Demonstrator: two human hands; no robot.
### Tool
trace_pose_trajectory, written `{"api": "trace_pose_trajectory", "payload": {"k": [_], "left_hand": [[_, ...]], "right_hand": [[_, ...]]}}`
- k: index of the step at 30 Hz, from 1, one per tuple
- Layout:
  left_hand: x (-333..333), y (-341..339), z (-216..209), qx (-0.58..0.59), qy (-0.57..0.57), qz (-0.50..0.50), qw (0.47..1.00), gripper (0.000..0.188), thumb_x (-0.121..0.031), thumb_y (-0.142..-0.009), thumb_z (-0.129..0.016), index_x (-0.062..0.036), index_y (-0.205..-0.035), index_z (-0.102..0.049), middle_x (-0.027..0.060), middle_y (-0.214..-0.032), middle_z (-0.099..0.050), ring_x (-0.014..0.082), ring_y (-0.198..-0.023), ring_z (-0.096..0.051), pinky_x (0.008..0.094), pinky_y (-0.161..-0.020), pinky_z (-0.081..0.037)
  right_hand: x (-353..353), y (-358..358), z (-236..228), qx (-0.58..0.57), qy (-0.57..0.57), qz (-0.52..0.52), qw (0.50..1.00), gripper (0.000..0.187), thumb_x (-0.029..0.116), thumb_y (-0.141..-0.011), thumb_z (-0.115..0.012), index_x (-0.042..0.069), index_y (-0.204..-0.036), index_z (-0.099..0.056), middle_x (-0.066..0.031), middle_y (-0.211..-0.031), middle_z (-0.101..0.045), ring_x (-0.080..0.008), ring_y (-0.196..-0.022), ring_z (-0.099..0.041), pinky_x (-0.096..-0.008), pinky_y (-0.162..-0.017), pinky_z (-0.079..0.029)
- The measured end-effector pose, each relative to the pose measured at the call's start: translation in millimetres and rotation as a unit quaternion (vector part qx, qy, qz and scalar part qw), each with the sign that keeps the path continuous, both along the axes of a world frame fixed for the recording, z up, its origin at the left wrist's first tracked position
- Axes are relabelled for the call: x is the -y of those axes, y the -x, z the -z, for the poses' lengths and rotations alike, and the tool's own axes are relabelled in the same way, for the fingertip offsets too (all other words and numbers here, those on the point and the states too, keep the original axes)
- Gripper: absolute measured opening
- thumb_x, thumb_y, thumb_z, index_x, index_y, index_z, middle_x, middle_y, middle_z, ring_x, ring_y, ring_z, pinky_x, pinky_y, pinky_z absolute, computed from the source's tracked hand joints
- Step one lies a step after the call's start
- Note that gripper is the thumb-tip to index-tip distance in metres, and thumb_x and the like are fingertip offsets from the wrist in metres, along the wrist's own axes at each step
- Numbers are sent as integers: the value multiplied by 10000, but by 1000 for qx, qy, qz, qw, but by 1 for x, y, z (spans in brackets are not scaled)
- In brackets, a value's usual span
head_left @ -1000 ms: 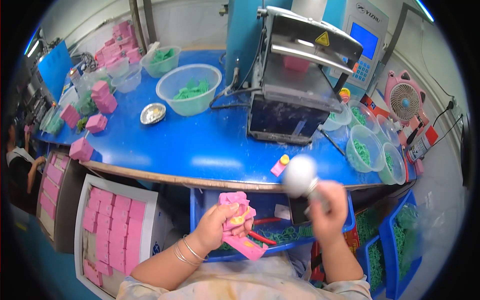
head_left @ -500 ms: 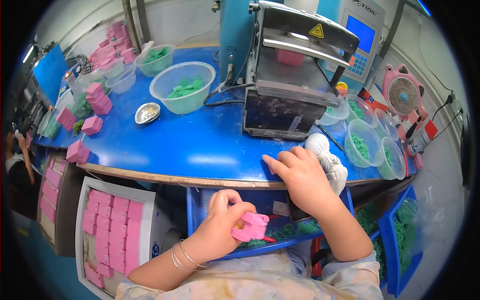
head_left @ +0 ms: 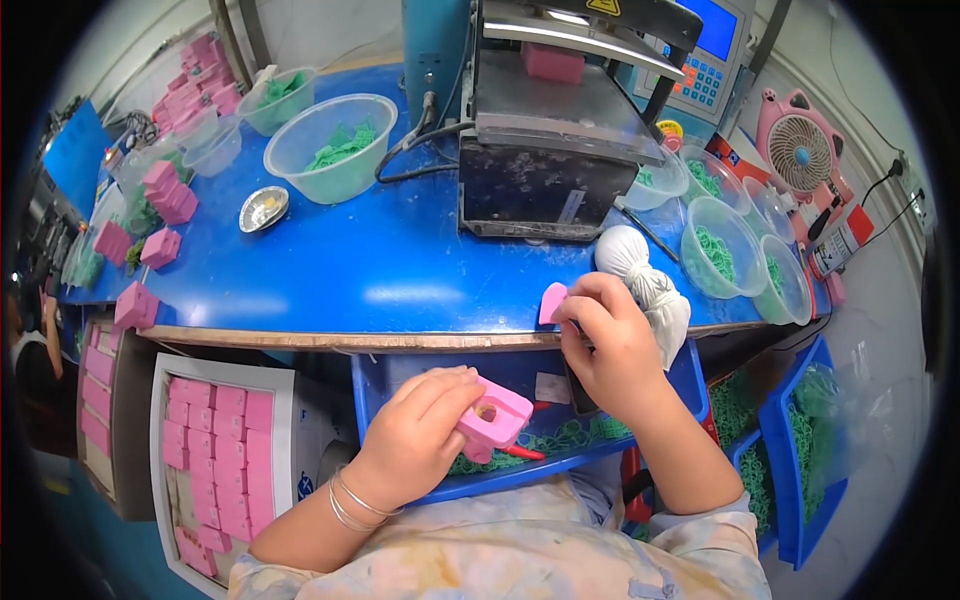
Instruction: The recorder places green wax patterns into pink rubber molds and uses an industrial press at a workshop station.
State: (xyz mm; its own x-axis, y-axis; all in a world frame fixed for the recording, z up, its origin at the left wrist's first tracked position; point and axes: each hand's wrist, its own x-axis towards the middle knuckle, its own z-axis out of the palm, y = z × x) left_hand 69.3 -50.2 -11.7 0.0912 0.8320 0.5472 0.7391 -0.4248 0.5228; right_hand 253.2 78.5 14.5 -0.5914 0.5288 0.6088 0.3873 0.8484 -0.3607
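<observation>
Taking the black press (head_left: 550,190) on the blue table (head_left: 330,275) as the landmark, I am seated in front of it with both bare hands between it and my body. My left hand (head_left: 425,425), with two thin bangles at the wrist, is clamped on a pink block (head_left: 490,432) that has a round hole in a recess; this block is below the press, over an open blue drawer (head_left: 580,459). Green strands (head_left: 610,428) and a red handle (head_left: 525,453) show inside the drawer. My right hand (head_left: 620,350) is nearer the press, at the table's front edge, its thumb and forefinger together on a small pink piece (head_left: 550,302) with a rounded end. Just beside that hand, near the press's front right corner, lies a tied white cloth pouch (head_left: 640,270). Left of the press are a shallow foil dish (head_left: 264,209) and a wide bowl (head_left: 340,187) of green pieces; right of it stand smaller clear bowls (head_left: 722,285) and a pink fan (head_left: 800,155).
</observation>
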Motion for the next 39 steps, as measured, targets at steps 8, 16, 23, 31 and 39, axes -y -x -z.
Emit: {"api": "trace_pose_trajectory", "payload": {"k": [8,16,23,31,39], "left_hand": [[4,-6,3,21,-5,12,1000,475,48,-593,-631,-2,-1052,-517,128,-948,-603,310,-810,-573,378,-705,-489],[3,-10,-5,-51,-10,28,998,430,2,-649,-624,-45,-1069,-546,102,-940,-588,283,-767,-548,357,-662,-477],[4,-15,-4,-7,57,44,997,374,-4,-627,-625,-36,-994,-563,117,-838,-562,294,-740,-525,361,-672,-450],[5,-22,-1,151,189,118,963,292,-148,-680,-752,-31,-893,-590,89,-760,-550,232,-678,-498,310,-622,-415],[3,-19,8,266,307,102,908,333,-219,-733,-736,-16,-953,-589,81,-822,-548,170,-711,-504,276,-653,-426]], "right_hand": [[38,-11,8,-231,360,-186,884,146,-74,-745,-587,-15,-875,-560,-149,-940,-629,-203,-869,-634,-295,-762,-518],[47,-17,-11,-6,136,-184,973,280,10,-653,-662,25,-925,-598,-151,-919,-624,-284,-853,-617,-357,-766,-484],[60,-7,5,61,-99,-136,984,309,204,-728,-624,-23,-931,-571,-115,-862,-579,-271,-808,-557,-393,-719,-440],[47,-2,25,-16,174,-170,970,162,181,-818,-558,21,-817,-537,-117,-735,-500,-310,-707,-493,-393,-662,-398],[49,-7,22,-52,302,-163,938,171,153,-796,-622,18,-883,-564,-98,-784,-539,-233,-732,-520,-347,-632,-410]]}}
